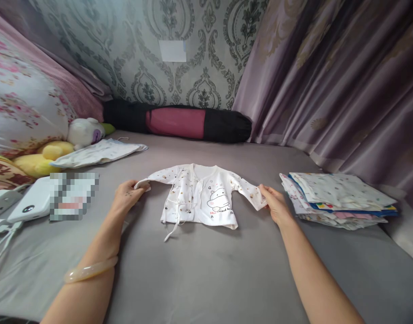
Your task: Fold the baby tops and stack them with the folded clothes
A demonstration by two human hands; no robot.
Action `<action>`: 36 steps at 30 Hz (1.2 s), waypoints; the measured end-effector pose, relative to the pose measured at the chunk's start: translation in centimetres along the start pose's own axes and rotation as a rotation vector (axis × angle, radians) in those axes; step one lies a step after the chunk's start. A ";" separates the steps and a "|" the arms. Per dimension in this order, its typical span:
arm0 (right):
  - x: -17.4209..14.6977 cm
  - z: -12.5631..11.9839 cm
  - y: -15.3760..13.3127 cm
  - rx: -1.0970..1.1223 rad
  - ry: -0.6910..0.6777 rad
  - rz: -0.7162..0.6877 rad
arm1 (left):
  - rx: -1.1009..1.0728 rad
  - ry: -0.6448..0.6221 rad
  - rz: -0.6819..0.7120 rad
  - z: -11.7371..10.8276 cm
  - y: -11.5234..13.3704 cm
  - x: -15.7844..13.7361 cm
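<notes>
A small white baby shirt (201, 198) lies spread on the grey bed sheet, with its sleeves stretched out to both sides. Small prints cover its sleeves and one front panel; the other panel bears a car drawing and lettering, and a tie string hangs past the hem. My left hand (130, 195) pinches the cuff of the left-side sleeve. At the opposite cuff, my right hand (273, 202) grips the sleeve end between thumb and fingers. A pale bangle (91, 270) circles my left wrist.
Folded clothes (341, 193) are stacked at the right. Another white garment (103, 152) lies back left, near plush toys (86, 133) and a floral pillow (24, 90). A white power bank (34, 200) with cables sits left. A black and red bolster (175, 122) lines the wall.
</notes>
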State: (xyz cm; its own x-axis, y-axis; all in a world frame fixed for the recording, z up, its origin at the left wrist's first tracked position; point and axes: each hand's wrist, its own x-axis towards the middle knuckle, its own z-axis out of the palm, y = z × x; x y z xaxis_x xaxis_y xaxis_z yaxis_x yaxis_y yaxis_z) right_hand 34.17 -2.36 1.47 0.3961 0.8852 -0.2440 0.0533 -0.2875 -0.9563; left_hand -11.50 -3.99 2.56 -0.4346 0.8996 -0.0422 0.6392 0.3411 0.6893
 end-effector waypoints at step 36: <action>2.1 -2.2 1.4 -0.670 0.096 -0.655 | -0.096 0.222 0.341 2.7 -1.9 4.1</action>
State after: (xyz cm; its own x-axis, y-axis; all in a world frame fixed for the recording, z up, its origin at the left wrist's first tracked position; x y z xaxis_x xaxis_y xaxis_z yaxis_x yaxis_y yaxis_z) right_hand 37.10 -1.66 -0.01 0.1723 0.9198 0.3524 0.7968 0.0802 -0.5989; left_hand -12.80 -0.22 -0.89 -0.3413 0.8724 0.3498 0.7124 -0.0026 0.7018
